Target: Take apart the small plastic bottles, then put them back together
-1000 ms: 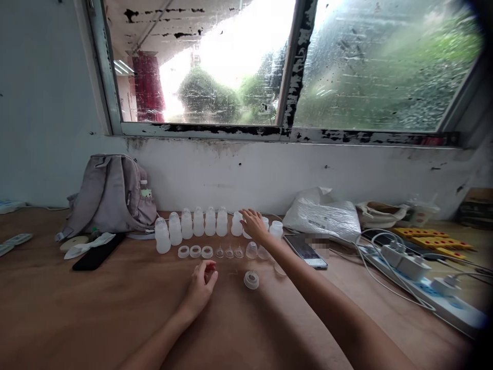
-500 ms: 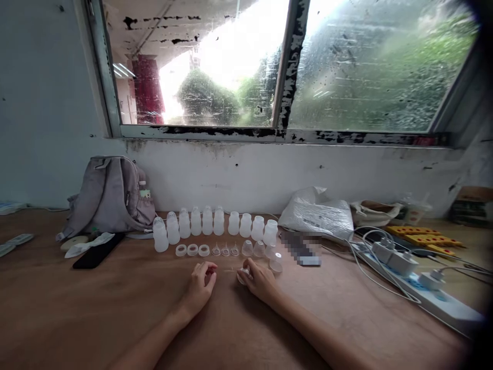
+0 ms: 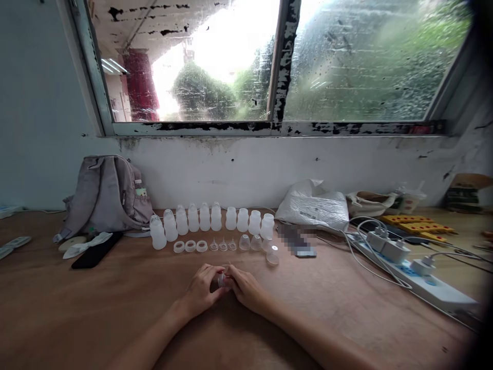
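In front of me my left hand and my right hand meet, fingers closed around a small whitish bottle collar with ribbed sides. Fingers cover most of it, so I cannot tell what sits inside. Just beyond lie three white collars, three clear bottle nipples and several translucent domed caps; one separate cap is nearest my right hand. Behind them stands a row of frosted baby bottles: several capped bottles at left, several bottles with open necks at right.
A grey backpack leans by the wall at left, with a black phone before it. To the right are a silvery bag, a blurred-out flat object, a power strip with plugs and cables, and yellow pieces.
My right hand has moved left, carrying the small piece to my left hand. My left hand has moved slightly right, its fingers now closed on the piece too. The view has shifted slightly.
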Action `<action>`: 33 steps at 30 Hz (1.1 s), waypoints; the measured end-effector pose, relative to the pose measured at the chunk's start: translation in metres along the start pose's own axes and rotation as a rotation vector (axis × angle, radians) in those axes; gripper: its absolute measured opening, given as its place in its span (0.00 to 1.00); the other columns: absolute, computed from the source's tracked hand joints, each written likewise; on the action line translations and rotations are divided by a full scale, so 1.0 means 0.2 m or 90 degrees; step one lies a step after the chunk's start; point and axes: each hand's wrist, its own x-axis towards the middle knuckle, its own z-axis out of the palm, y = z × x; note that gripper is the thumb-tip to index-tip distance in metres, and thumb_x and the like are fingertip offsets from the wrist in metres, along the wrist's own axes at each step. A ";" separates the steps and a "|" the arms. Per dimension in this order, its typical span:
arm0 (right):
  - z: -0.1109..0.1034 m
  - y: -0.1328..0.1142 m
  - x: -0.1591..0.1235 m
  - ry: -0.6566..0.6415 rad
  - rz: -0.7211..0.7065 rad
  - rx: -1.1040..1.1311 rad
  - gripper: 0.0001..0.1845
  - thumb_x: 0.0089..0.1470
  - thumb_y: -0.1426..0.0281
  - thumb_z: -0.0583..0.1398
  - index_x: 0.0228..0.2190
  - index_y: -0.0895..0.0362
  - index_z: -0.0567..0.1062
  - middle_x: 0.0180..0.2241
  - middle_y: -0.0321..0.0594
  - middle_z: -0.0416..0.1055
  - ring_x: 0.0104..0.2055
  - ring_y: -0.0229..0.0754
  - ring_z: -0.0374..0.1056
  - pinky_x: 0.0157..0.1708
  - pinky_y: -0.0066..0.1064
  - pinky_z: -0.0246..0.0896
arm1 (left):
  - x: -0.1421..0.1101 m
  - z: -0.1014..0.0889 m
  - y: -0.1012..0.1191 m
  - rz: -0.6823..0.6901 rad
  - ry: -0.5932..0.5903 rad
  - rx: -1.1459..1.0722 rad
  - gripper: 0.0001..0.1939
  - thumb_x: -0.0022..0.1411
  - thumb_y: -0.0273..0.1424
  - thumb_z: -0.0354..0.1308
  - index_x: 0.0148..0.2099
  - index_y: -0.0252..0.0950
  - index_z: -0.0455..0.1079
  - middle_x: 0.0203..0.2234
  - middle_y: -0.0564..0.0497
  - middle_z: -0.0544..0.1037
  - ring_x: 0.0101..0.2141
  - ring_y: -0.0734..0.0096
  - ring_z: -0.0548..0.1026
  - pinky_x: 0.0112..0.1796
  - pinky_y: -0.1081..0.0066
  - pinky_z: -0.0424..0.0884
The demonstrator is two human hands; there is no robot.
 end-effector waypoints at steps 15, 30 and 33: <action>0.01 0.04 0.01 0.093 0.038 -0.003 0.13 0.48 0.76 0.52 0.39 0.56 0.61 0.33 0.39 0.63 0.31 0.37 0.61 0.32 0.28 0.59 | 0.02 -0.07 -0.09 0.010 0.040 0.098 0.14 0.54 0.35 0.54 0.43 0.38 0.64 0.37 0.47 0.71 0.39 0.63 0.68 0.42 0.64 0.65; -0.06 0.38 0.07 0.176 0.162 -0.069 0.13 0.45 0.77 0.52 0.36 0.57 0.62 0.31 0.40 0.66 0.33 0.39 0.64 0.34 0.31 0.60 | 0.02 -0.25 -0.38 -0.250 0.042 0.307 0.18 0.53 0.40 0.50 0.45 0.38 0.63 0.33 0.49 0.73 0.37 0.63 0.70 0.38 0.66 0.61; -0.05 0.39 0.07 0.165 0.159 -0.056 0.12 0.44 0.78 0.52 0.34 0.56 0.61 0.31 0.38 0.67 0.31 0.38 0.66 0.32 0.29 0.61 | 0.02 -0.26 -0.38 -0.255 0.033 0.353 0.16 0.53 0.39 0.50 0.44 0.39 0.64 0.37 0.49 0.73 0.39 0.61 0.69 0.40 0.64 0.60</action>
